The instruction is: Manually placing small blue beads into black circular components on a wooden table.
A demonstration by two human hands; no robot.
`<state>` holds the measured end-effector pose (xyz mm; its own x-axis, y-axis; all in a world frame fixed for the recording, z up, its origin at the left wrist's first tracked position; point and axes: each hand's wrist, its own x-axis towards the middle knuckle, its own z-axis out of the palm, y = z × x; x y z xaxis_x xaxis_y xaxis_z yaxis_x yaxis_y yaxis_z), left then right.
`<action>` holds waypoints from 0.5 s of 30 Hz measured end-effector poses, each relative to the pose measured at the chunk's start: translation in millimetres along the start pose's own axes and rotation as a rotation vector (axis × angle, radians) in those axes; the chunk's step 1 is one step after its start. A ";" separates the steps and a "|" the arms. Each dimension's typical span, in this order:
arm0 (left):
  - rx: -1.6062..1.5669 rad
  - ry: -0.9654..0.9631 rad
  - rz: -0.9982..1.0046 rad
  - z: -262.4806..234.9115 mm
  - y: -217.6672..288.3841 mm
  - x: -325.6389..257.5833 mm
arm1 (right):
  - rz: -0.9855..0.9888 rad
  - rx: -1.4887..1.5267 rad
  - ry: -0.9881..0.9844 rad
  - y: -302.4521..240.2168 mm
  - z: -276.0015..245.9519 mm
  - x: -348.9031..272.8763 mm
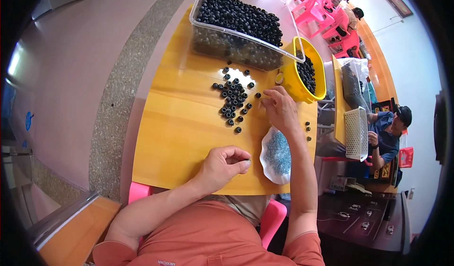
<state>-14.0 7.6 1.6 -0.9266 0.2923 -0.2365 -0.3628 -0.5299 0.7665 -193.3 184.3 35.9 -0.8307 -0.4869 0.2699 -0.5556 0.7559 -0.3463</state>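
A: Status?

B: I see my left hand (222, 164) pinched shut on a tiny piece; right hand (279, 107) reaches the loose black rings (232, 99), fingers curled, grip unclear. Clear bin (236, 25) beyond still full, so early, I judge.

A: Surroundings?

B: Yellow wooden counter (179, 133), white dish of blue-grey bits (276, 153) between my hands, yellow bucket (305, 70) past the right. Pink floor, pink chairs (326, 11).

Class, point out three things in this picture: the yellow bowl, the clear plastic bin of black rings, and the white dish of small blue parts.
yellow bowl (294, 79), head view, outer wall.
clear plastic bin (222, 46), head view, front wall.
white dish (265, 158), head view, left rim.
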 end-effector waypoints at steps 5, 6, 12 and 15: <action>0.007 0.015 -0.031 -0.5 1.7 0.9 | -0.004 0.009 -0.013 7.6 9.5 13.3; 0.013 0.018 -0.040 -0.9 1.9 1.3 | -0.014 0.003 -0.001 6.9 10.3 17.0; -0.021 0.032 -0.066 -1.9 3.1 0.2 | -0.047 0.009 -0.033 -7.6 16.7 34.6; -0.021 0.037 -0.088 -2.4 5.1 -1.2 | -0.092 0.001 -0.071 -22.8 19.3 38.8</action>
<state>-15.0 2.6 4.4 -0.8938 0.3089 -0.3251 -0.4449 -0.5200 0.7291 -213.6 139.7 37.0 -0.7766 -0.5839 0.2365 -0.6296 0.7062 -0.3240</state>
